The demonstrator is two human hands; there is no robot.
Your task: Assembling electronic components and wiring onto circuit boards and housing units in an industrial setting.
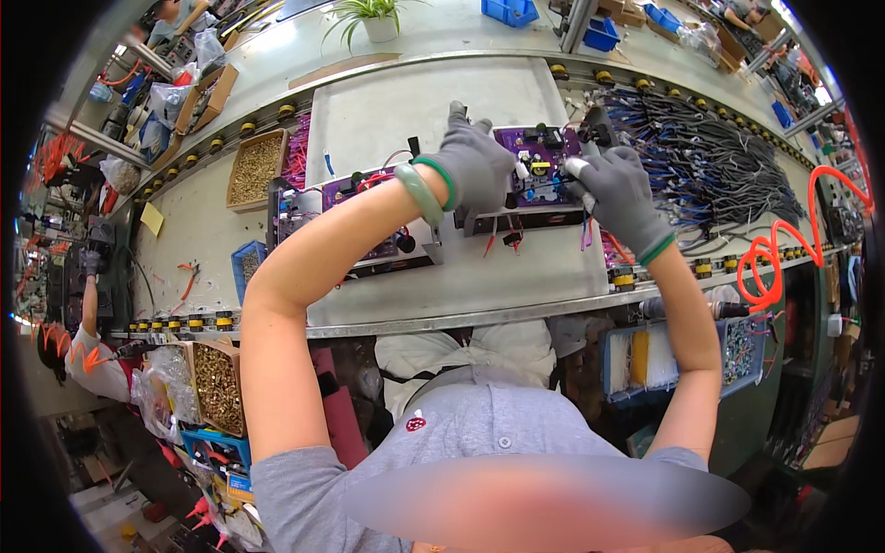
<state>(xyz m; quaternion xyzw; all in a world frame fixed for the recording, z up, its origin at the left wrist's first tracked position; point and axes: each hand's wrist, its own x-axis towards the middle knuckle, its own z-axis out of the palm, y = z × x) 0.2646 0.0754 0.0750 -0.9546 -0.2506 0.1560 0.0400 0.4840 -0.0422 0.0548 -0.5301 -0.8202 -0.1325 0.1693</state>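
Observation:
A metal-cased unit with a purple circuit board [539, 166] sits before me on the bench, with loose wires hanging at its near side. My left hand [475, 164], in a grey glove, lies against the unit's left edge. Its fingers stretch away from me, one pointing up; the thumb side is partly hidden. Over the unit's right edge, my gloved right hand [619, 189] is closed, fingertips pinched on thin wires by the board. A second such unit [373, 251] stands to the left, partly behind my left forearm.
Many dark cables [728, 170] lie heaped at right. Left of the units are a box of brass-coloured parts [258, 169] and a small blue bin [247, 265]. An orange coiled hose [763, 267] hangs right. A potted plant [379, 28] stands beyond; another person's gloved hand [92, 261] works far left.

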